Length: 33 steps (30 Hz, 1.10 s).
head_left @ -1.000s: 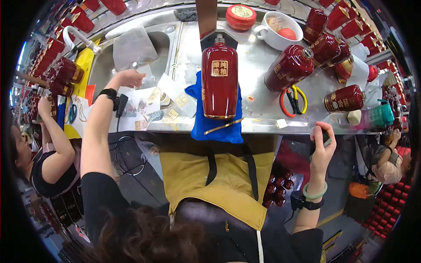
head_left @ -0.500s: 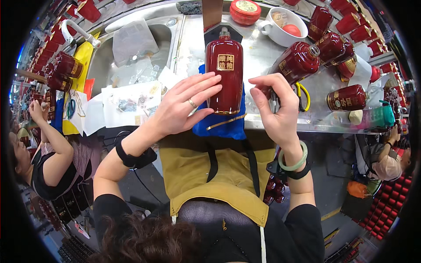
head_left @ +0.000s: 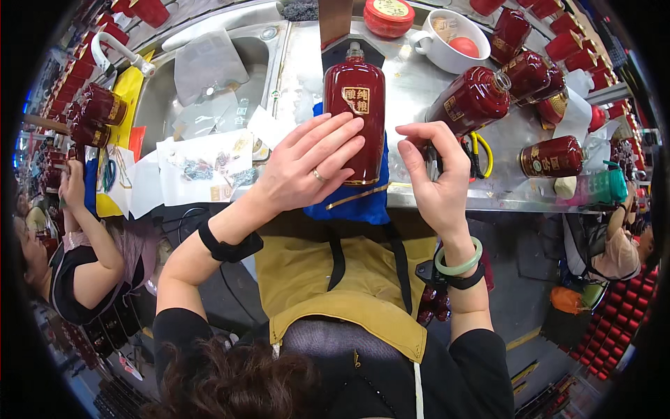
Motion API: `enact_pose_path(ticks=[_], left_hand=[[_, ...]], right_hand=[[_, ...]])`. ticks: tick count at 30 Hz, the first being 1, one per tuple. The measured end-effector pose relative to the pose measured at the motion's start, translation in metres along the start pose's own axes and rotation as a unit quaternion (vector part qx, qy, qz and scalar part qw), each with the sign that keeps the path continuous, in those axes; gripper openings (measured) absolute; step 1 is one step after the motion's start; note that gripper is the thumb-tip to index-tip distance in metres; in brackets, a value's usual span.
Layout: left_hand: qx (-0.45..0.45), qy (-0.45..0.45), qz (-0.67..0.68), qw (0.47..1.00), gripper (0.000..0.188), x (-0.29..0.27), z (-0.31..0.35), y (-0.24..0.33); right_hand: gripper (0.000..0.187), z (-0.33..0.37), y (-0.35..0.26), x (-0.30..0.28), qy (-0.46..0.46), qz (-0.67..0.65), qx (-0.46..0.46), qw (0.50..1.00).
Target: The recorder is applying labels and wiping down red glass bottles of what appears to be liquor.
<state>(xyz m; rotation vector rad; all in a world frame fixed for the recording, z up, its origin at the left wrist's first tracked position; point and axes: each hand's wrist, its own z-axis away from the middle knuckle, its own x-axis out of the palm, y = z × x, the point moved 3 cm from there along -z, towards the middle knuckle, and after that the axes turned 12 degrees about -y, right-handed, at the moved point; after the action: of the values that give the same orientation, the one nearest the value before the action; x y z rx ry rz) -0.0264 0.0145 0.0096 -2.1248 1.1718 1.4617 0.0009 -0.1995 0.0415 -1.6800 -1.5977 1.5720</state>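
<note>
A dark red glass bottle (head_left: 370, 140) with a gold square label lies on a blue cloth (head_left: 377, 209), its neck pointing away from me. My left hand (head_left: 307, 160) is open, its fingers stretched flat across the bottle's left side and covering part of the label. To the right of the bottle, my right hand (head_left: 443, 171) stands apart from it, fingers loosely curled and thumb spread away; I see nothing gripped in it. Behind that hand lies a tool with a yellow and black handle (head_left: 481, 155), partly hidden. A thin gold strip (head_left: 357, 196) rests on the cloth below the bottle.
More red bottles (head_left: 469, 101) lie at right beside a white cup (head_left: 447, 59) and a round red tin (head_left: 389, 17). White sheets (head_left: 202, 167) with small pieces lie before a steel sink (head_left: 276, 63) at left. One co-worker (head_left: 91, 251) sits left, another (head_left: 614, 248) right.
My left hand has slid slightly right and farther over the bottle, covering more of its label. My right hand has barely moved. The co-worker's arm at left has shifted.
</note>
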Motion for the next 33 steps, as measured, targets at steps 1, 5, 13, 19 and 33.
enact_pose_path(ticks=[1,5,13,19,33], left_hand=[[-0.001,0.0,0.0,1.0,0.058,0.0,-0.001,-0.001],[0.008,-0.001,0.009,1.0,0.056,-0.004,-0.012,0.001],[-0.041,0.144,0.053,0.987,0.054,-0.002,-0.025,-0.009],[-0.144,0.105,0.139,0.974,0.032,-0.014,-0.04,-0.023],[-0.242,0.177,0.249,0.921,0.014,-0.005,-0.039,-0.027]], right_hand=[[0.014,-0.001,0.001,0.001,0.001,0.0,-0.002,1.0],[0.015,-0.009,0.005,0.004,0.0,-0.001,0.0,1.0],[0.018,-0.023,0.015,0.013,-0.002,-0.012,0.008,1.0],[0.029,-0.032,0.016,0.018,-0.017,0.003,0.006,1.0],[0.013,-0.055,0.019,0.02,-0.026,0.047,-0.03,0.998]])
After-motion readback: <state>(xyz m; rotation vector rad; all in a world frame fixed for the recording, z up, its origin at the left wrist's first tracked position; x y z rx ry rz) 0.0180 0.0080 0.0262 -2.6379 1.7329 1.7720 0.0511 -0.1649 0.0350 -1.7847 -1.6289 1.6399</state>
